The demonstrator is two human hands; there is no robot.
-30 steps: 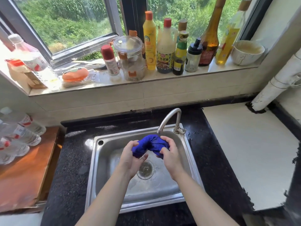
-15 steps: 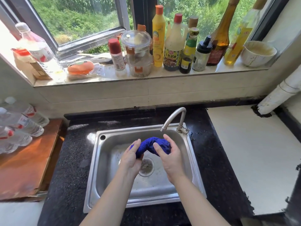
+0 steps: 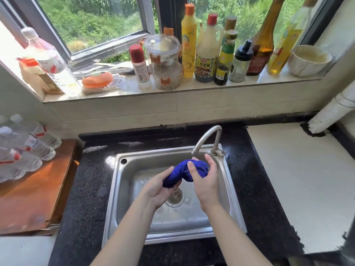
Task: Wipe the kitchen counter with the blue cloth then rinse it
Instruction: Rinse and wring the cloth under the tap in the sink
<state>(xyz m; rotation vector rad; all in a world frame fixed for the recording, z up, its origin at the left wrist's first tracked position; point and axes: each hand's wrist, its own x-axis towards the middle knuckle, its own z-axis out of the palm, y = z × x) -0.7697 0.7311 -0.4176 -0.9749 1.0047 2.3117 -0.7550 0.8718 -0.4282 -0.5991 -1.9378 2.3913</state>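
- As it's bunched into a thick roll, the blue cloth (image 3: pixel 181 172) hangs in the air over the sink (image 3: pixel 130 189), just under the faucet (image 3: pixel 206 134) spout and above the drain (image 3: pixel 175 197); it touches neither.
- Left hand (image 3: pixel 159 191): fingers curled round the roll's lower-left end, gripping it.
- Right hand (image 3: pixel 206 183): thumb laid across the front of the upper-right end, fingers wrapped behind it, so this hand grips too.
- Handling, my judgement: soft, limp terry-type fabric, probably wet, so heavier than it looks and drippy. It won't slip much and can't break. It's best held at both ends of the roll, as now, for twisting or squeezing; a one-end hold would let it unroll and sag.
- Step, my judgement: rinse or wring stage, and the black counter (image 3: pixel 86 189) looks already wiped.
- Hard to make out: I can't tell whether water is running from the spout, since no stream shows. The faucet handle's position is unclear.
- Hidden: the cloth's middle behind the right thumb, the right fingertips behind the cloth, and part of the drain under the left hand.
- Cut off: tall bottles (image 3: pixel 262 35) on the windowsill run past the top edge; plastic water bottles (image 3: pixel 28 148) are cropped at the left edge.
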